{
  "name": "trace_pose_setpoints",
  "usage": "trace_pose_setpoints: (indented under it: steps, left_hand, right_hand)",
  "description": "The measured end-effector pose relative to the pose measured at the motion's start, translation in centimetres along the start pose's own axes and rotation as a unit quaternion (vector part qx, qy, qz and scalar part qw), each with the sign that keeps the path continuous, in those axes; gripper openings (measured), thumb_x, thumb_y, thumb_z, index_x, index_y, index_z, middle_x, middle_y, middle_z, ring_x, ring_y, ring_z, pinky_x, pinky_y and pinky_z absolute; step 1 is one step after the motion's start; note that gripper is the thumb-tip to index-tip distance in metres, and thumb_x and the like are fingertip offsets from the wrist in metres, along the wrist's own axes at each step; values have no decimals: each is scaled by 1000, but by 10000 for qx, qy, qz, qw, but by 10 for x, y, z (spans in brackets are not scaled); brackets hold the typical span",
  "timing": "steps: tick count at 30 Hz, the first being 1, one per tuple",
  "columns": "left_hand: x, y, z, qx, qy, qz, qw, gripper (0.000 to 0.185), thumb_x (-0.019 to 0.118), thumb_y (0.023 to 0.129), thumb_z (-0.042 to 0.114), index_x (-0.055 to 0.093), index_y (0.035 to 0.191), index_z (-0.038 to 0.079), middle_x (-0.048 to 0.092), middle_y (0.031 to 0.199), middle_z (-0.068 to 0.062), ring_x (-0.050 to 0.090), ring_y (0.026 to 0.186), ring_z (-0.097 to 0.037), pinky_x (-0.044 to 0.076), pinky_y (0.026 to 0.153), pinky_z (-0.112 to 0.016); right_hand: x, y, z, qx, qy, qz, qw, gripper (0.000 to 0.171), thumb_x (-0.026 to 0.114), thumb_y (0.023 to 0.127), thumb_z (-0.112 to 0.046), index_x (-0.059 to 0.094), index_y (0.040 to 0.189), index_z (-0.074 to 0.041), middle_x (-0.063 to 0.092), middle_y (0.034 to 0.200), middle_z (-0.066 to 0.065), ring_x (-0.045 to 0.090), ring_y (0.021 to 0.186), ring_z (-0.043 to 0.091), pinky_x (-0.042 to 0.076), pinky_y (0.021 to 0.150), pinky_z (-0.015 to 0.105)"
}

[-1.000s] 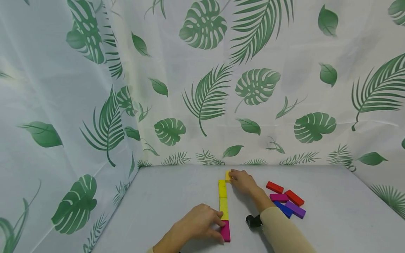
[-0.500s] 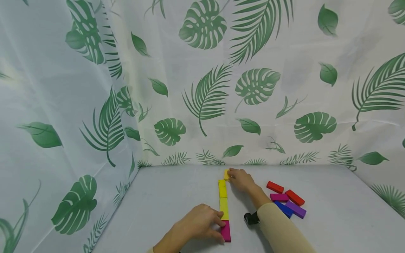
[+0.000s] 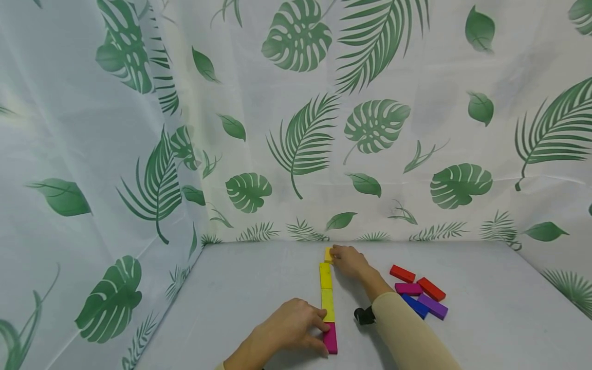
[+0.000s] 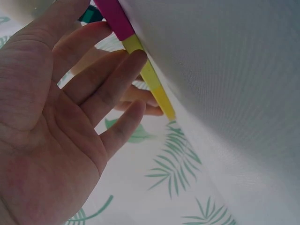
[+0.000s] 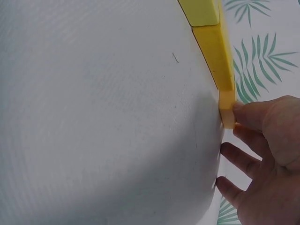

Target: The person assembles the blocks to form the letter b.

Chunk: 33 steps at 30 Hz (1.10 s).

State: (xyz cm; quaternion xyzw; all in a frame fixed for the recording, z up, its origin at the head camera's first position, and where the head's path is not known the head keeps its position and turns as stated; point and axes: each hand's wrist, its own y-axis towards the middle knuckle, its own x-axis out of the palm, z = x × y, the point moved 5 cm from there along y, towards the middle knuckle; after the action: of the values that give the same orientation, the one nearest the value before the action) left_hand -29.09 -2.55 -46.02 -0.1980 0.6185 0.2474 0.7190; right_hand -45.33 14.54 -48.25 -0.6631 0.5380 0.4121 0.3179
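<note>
A row of flat blocks runs away from me: a magenta block (image 3: 331,340) nearest, then a lime-yellow block (image 3: 327,299) and a yellow block (image 3: 326,276). My left hand (image 3: 292,326) rests at the row's left side, index fingertip and thumb touching the magenta block, another fingertip on the lime-yellow one. In the left wrist view its fingers are spread and only slightly bent. At the far end my right hand (image 3: 350,261) pinches an orange-yellow block (image 5: 227,108) between thumb and finger. That block meets the row's end, partly hidden by the fingers in the head view.
Right of my right forearm lie loose blocks: two red blocks (image 3: 431,289), a magenta one (image 3: 408,289), a blue one (image 3: 414,306) and a purple one (image 3: 432,307). A leaf-patterned curtain (image 3: 314,205) borders the white table (image 3: 250,282) at the back and left.
My right hand has slid the orange-yellow block leftward and slightly away, from right of the row into near alignment with it. My left hand has stayed in place.
</note>
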Motion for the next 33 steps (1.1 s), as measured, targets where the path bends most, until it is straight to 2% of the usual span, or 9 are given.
trace_pose_setpoints:
  steps: [9,17,33]
  left_hand:
    - [0,1,-1,-60,-103,-94,9999,45,84,81,58,80,118,34,74,128,11,68,111,0,55,95,-26]
    - [2,2,-2,-63,-90,-97,9999,45,83,81,58,80,119,34,74,128,11,69,110,1,54,94,-24]
    - [1,1,-1,-24,-99,-55,9999,45,84,81,57,81,118,32,74,127,10,69,108,2,54,91,-22]
  right_hand:
    - [1,3,-2,64,55,8,10000,38,59,105,-18,64,142,-9,54,156,13,46,146,41,35,118,65]
    - [4,8,0,177,58,169,9997,37,62,105,-23,67,139,-11,58,152,11,52,141,39,41,115,61]
    - [5,7,-8,278,216,17,9994,35,62,105,-20,68,138,-10,57,154,8,51,143,37,40,116,57]
